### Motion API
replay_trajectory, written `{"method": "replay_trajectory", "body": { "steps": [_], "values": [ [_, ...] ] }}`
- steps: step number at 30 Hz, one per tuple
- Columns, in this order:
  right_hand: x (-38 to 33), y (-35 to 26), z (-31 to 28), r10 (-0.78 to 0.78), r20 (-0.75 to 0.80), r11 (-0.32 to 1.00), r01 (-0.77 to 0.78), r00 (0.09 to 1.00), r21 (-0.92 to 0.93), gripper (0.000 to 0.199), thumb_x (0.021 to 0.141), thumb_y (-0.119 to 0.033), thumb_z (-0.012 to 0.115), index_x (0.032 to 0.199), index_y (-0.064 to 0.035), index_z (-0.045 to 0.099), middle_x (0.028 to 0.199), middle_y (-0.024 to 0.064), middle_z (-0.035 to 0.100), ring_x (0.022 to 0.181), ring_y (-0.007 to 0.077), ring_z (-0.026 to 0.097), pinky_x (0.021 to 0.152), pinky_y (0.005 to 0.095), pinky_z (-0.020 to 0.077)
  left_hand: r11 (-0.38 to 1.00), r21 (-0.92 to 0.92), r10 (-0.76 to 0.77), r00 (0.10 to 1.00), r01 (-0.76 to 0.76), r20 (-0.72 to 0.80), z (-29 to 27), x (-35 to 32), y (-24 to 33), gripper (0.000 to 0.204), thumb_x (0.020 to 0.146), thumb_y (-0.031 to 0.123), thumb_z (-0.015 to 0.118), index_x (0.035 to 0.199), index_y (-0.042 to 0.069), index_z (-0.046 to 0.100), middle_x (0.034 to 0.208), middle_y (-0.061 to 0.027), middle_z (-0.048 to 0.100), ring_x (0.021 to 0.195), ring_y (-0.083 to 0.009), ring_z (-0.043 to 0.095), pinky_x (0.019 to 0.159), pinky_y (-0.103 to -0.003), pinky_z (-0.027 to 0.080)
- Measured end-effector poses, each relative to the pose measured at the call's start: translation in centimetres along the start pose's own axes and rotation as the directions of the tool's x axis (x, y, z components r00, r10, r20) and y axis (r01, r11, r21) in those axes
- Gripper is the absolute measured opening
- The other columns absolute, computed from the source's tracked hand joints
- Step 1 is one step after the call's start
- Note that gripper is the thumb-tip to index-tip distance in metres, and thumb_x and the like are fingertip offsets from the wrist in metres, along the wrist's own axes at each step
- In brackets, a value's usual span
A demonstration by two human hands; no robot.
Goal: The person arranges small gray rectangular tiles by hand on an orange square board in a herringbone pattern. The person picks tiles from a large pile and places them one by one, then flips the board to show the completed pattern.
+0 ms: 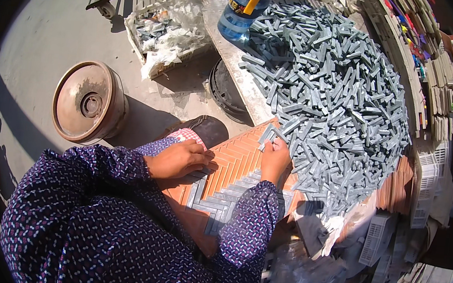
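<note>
Head camera: the right hand (pixel 275 159) pinches one or more short grey pieces (pixel 271 135) between thumb and fingers, above the upper right edge of an orange grooved tray (pixel 237 148). The left hand (pixel 179 160) lies across the tray's left edge with its fingers curled; whether it grasps anything I cannot tell. The tray sits slantwise in front of the person, between the two hands, its zigzag channels bare in the upper part, while laid grey strips (pixel 220 203) form a herringbone lower down, partly behind the right sleeve (pixel 255 213). Just beyond the right hand, a large heap of loose strips (pixel 336 92) covers a table (pixel 226 46), with a blue bottle (pixel 244 12) at its far left edge. Farther left on the ground stand a round brown drum (pixel 84 99), a black tub (pixel 225 89) and a crate (pixel 134 35) holding clear plastic. At the far right rise stacked boards (pixel 437 81), and nearer, white slotted crates (pixel 376 239).
</note>
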State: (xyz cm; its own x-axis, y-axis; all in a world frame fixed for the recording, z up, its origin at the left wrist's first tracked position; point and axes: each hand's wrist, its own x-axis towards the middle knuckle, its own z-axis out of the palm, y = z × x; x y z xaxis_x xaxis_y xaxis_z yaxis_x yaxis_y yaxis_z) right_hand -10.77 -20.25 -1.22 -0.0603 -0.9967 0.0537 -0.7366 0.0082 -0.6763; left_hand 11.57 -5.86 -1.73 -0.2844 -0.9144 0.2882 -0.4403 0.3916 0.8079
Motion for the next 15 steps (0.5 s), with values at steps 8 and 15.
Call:
{"method": "replay_trajectory", "body": {
  "steps": [8,15],
  "values": [
    [-0.6,-1.1,-0.6,0.011,0.212,1.000,-0.008,0.977,-0.015,0.032,0.073,0.003,0.065,0.105,0.0029,0.058,0.085,0.0106,0.067,0.072,0.0172,0.064,0.067,0.0277,0.0501,0.993,-0.019,-0.108,0.982,0.113,0.156,-1.7,-0.7,0.2,0.032,0.076,0.008,0.065,0.109,0.009,0.067,0.091,-0.0104,0.057,0.089,-0.0282,0.056,0.082,-0.037,0.047],
    [-1.4,-1.2,-1.3,0.147,0.186,0.979,-0.170,0.972,0.112,0.020,0.075,-0.002,0.067,0.093,0.0025,0.059,0.078,0.0093,0.066,0.073,0.0175,0.064,0.066,0.0284,0.0493,0.999,-0.017,-0.040,0.991,0.042,0.126,-1.7,-0.2,0.3,0.029,0.075,0.006,0.067,0.104,0.005,0.065,0.090,-0.0113,0.058,0.088,-0.0289,0.056,0.077,-0.037,0.047]
  ]
}}
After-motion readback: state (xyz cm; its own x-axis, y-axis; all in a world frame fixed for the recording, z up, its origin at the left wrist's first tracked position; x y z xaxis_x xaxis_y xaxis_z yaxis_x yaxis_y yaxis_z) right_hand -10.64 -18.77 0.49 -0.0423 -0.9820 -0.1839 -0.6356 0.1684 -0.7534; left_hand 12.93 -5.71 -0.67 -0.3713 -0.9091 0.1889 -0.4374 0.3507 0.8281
